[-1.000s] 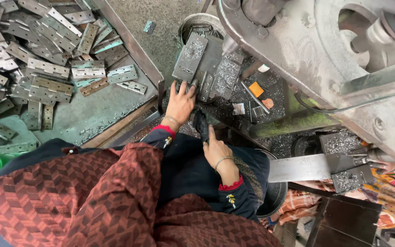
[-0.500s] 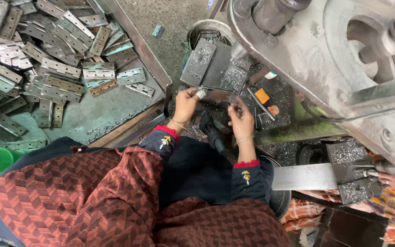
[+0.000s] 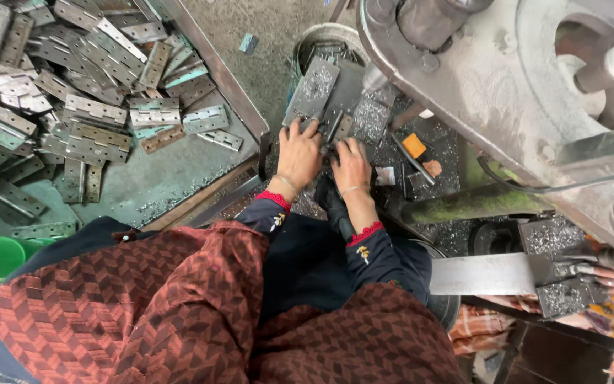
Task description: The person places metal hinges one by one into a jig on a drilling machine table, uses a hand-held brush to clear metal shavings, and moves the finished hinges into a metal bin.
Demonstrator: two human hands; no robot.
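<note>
Hinges (image 3: 72, 107) heaped at ten o'clock in the tray (image 3: 200, 64), the left hand (image 3: 298, 153) and right hand (image 3: 351, 165), apart half a second ago, now press flat, fingers spread, side by side on the dark metal plate (image 3: 328, 107) at twelve o'clock.

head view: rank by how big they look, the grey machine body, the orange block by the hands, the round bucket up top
1. Grey machine body, by far the largest.
2. Round bucket, partly covered by plates.
3. Orange block, smallest.

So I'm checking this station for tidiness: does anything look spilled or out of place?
Yes. Metal shavings are strewn over the dark plates by both hands at the machine. The hinges lie in a jumbled heap in the tray, and one piece sits outside it.
</note>
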